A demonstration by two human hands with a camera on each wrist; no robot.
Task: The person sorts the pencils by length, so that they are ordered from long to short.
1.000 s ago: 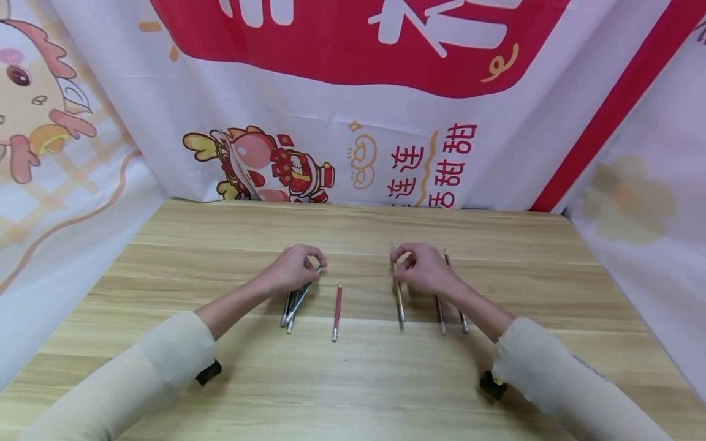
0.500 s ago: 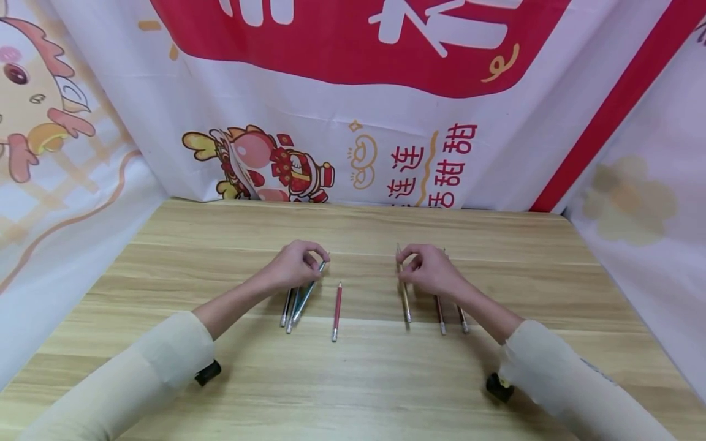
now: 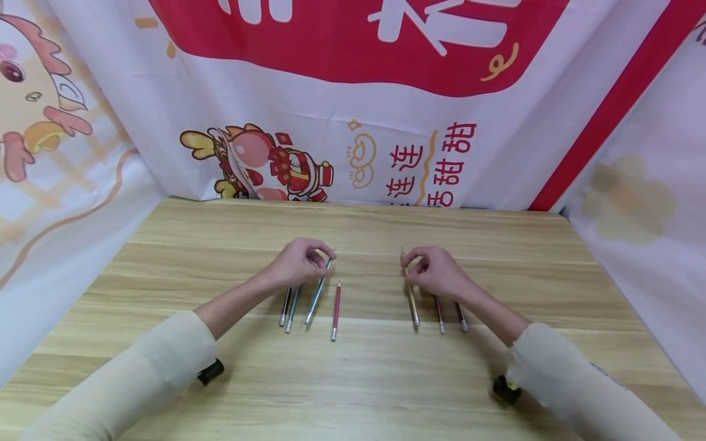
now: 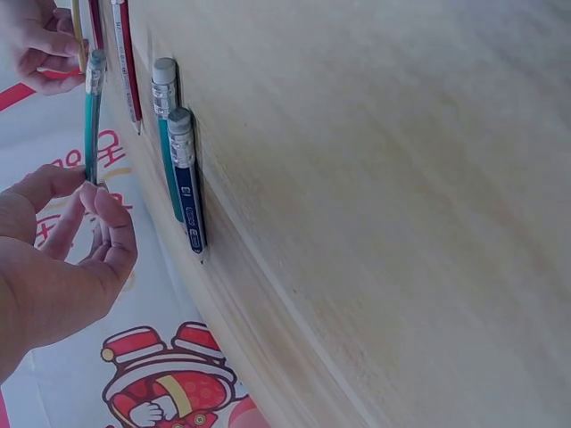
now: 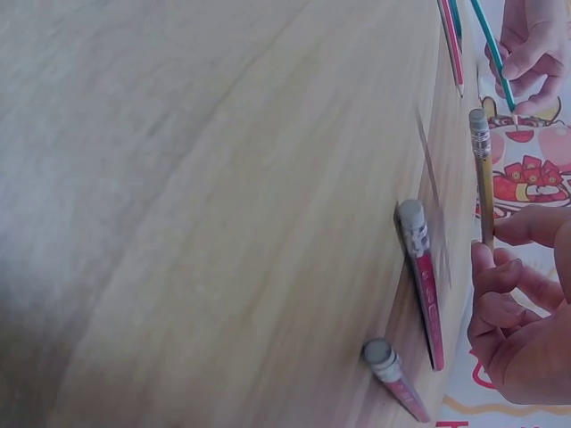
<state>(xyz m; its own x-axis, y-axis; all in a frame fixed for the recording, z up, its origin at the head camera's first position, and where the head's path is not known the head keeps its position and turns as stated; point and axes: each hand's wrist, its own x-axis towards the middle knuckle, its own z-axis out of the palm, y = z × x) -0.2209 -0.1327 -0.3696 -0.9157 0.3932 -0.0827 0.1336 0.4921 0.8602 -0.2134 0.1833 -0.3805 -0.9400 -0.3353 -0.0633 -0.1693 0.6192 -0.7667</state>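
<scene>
My left hand pinches a teal pencil near its tip between thumb and fingers, eraser end towards me. In the left wrist view that teal pencil appears raised off the table. A yellow pencil is pinched near its tip by my right hand; in the right wrist view its shadow lies apart from it. Left of the held teal pencil lie a dark blue pencil and another teal pencil. Between the hands is a red pencil. Two dark red pencils, one here, lie partly under the right hand and forearm.
The pencils lie on a wood-grain table. A printed white and red cloth hangs behind its far edge, and more cloth stands at both sides. A black wrist camera shows under the left sleeve, another under the right.
The left hand has moved slightly right with its teal pencil, away from the other teal one. The right hand has also shifted right, bringing the yellow pencil closer to the dark red pencils.
</scene>
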